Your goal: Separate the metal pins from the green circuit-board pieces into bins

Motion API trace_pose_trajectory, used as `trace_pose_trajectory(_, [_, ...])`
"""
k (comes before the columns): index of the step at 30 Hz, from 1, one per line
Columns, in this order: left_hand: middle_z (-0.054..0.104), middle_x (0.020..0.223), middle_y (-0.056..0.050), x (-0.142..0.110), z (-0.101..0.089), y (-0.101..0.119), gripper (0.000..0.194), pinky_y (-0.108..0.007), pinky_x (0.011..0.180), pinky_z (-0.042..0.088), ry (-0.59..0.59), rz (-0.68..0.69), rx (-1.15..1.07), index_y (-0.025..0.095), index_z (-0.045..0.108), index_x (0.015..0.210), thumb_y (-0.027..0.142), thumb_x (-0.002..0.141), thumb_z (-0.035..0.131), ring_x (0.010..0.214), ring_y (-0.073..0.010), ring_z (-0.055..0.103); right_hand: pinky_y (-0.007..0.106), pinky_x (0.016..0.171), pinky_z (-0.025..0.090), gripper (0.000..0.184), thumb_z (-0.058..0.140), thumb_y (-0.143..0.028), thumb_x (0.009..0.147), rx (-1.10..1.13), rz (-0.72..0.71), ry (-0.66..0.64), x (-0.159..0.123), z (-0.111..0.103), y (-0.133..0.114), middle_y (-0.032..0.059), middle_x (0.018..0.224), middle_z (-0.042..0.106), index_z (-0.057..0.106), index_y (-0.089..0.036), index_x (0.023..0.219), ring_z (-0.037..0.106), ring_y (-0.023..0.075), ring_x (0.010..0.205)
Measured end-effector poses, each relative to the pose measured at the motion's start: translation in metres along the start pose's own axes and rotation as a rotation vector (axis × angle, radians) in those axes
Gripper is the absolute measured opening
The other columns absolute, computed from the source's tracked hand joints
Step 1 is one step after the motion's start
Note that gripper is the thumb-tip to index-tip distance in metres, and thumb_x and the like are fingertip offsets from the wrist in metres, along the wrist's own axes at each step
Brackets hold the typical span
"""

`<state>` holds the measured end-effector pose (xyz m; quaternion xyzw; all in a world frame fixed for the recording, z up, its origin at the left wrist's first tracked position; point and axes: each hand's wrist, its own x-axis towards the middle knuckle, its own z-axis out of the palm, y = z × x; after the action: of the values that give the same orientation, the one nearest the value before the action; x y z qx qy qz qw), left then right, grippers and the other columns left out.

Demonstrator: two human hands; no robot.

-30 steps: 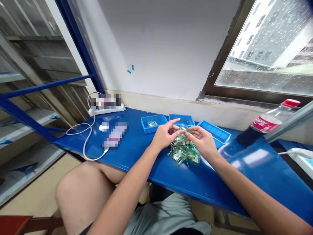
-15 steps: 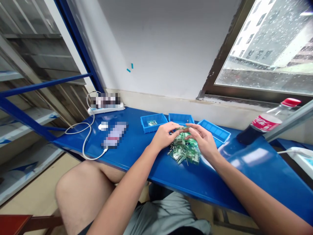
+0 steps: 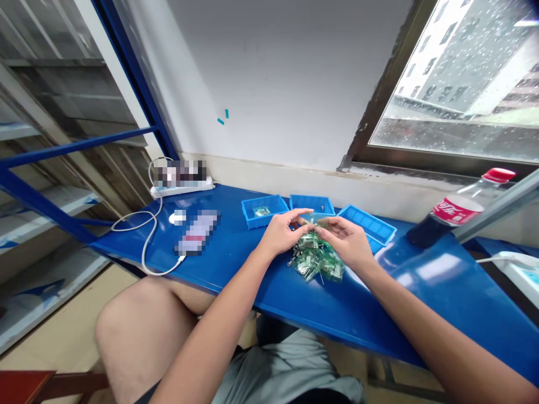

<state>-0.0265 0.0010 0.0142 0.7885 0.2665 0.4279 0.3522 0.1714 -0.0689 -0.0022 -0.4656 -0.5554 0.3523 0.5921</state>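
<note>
A pile of small green circuit boards [image 3: 316, 259] lies on the blue table [image 3: 261, 269]. Both hands hover just above its far side. My left hand [image 3: 281, 231] and my right hand [image 3: 346, 240] meet fingertip to fingertip and pinch one small green board [image 3: 312, 221] between them. Three shallow blue trays stand behind the hands: the left tray [image 3: 264, 210] holds a few small parts, the middle tray [image 3: 311, 203] is partly hidden by the fingers, and the right tray [image 3: 370, 225] has dividers.
A cola bottle [image 3: 457, 210] lies at the right near the window. A white power strip [image 3: 182, 188], a white cable [image 3: 147, 235] and a blurred flat device [image 3: 197, 231] occupy the left of the table. Metal shelving stands at the left.
My fingers have shifted on the small board, closing in over the pile and then lifting slightly. The hands stay in the same place.
</note>
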Motion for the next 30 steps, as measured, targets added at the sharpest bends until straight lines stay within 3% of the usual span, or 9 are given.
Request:
trace_pose_trajectory(4, [0.080,0.113,-0.009,0.000,0.000,0.002,0.041,-0.036,0.081,0.063,0.020,0.075,0.060,0.022,0.072,0.133,0.035,0.095,0.075,0.091,-0.0213,0.075,0.037,0.078,0.066,0.045,0.089,-0.050,0.081,0.036,0.000,0.034,0.001,0.002,-0.004,0.0071,0.096,0.078,0.071,-0.021,0.110,0.076,0.0239,0.090])
trace_pose_trajectory(6, [0.073,0.130,-0.011,0.000,-0.001,0.002,0.049,-0.039,0.085,0.064,0.036,0.157,0.104,0.026,0.066,0.142,0.035,0.094,0.076,0.107,-0.0243,0.073,0.034,0.070,0.064,0.052,0.090,-0.049,0.081,0.034,0.007,0.068,0.001,0.002,-0.007,0.0044,0.089,0.077,0.067,-0.021,0.119,0.075,0.0212,0.078])
trace_pose_trajectory(8, [0.065,0.144,-0.012,0.000,-0.002,0.000,0.050,-0.046,0.096,0.062,0.037,0.244,0.162,0.028,0.069,0.138,0.035,0.091,0.080,0.121,-0.0279,0.068,0.033,0.063,0.061,0.062,0.090,-0.049,0.081,0.022,0.029,0.090,0.001,0.001,-0.010,0.0025,0.086,0.076,0.063,-0.022,0.130,0.071,0.0184,0.067])
trace_pose_trajectory(10, [0.064,0.146,-0.010,0.000,-0.002,-0.003,0.044,-0.053,0.107,0.058,0.008,0.309,0.209,0.028,0.074,0.128,0.032,0.086,0.086,0.128,-0.0300,0.064,0.032,0.060,0.059,0.072,0.088,-0.050,0.083,0.014,0.053,0.099,0.001,-0.001,-0.011,0.0019,0.087,0.077,0.057,-0.023,0.142,0.068,0.0164,0.060])
trace_pose_trajectory(12, [0.069,0.140,-0.008,0.001,-0.002,-0.006,0.037,-0.055,0.111,0.055,-0.019,0.341,0.239,0.028,0.077,0.122,0.025,0.086,0.085,0.127,-0.0290,0.065,0.033,0.060,0.058,0.069,0.085,-0.051,0.086,0.000,0.067,0.099,0.001,-0.002,-0.012,0.0015,0.087,0.077,0.059,-0.024,0.144,0.066,0.0153,0.057])
trace_pose_trajectory(16, [0.078,0.122,-0.005,0.002,-0.001,-0.009,0.028,-0.048,0.108,0.056,0.037,0.312,0.234,0.025,0.078,0.117,0.011,0.096,0.068,0.118,-0.0238,0.071,0.035,0.066,0.062,0.044,0.076,-0.054,0.093,0.011,0.039,0.083,0.002,-0.001,-0.011,0.0057,0.093,0.077,0.073,-0.022,0.122,0.072,0.0206,0.077])
trace_pose_trajectory(19, [0.080,0.117,-0.005,0.002,-0.002,-0.005,0.021,-0.042,0.100,0.060,0.098,0.241,0.187,0.024,0.077,0.117,0.020,0.099,0.068,0.108,-0.0225,0.074,0.034,0.068,0.062,0.040,0.074,-0.052,0.094,0.014,-0.016,0.056,0.002,0.001,-0.012,0.0085,0.100,0.077,0.073,-0.022,0.120,0.074,0.0240,0.092])
trace_pose_trajectory(24, [0.079,0.119,-0.006,0.001,-0.003,0.001,0.044,-0.036,0.088,0.064,0.154,0.068,0.162,0.024,0.060,0.146,0.031,0.102,0.063,0.093,-0.0207,0.077,0.031,0.059,0.057,0.041,0.074,-0.050,0.095,-0.041,-0.066,0.055,0.000,0.002,-0.011,0.0075,0.096,0.075,0.068,-0.020,0.123,0.071,0.0200,0.078])
trace_pose_trajectory(30, [0.077,0.130,-0.006,0.001,-0.016,-0.009,0.033,-0.043,0.106,0.058,0.363,0.091,0.414,0.024,0.070,0.135,0.024,0.107,0.052,0.117,-0.0240,0.073,0.030,0.058,0.055,0.037,0.070,-0.049,0.098,-0.102,-0.091,0.032,-0.002,0.001,-0.005,0.0068,0.093,0.073,0.068,-0.021,0.122,0.071,0.0210,0.080])
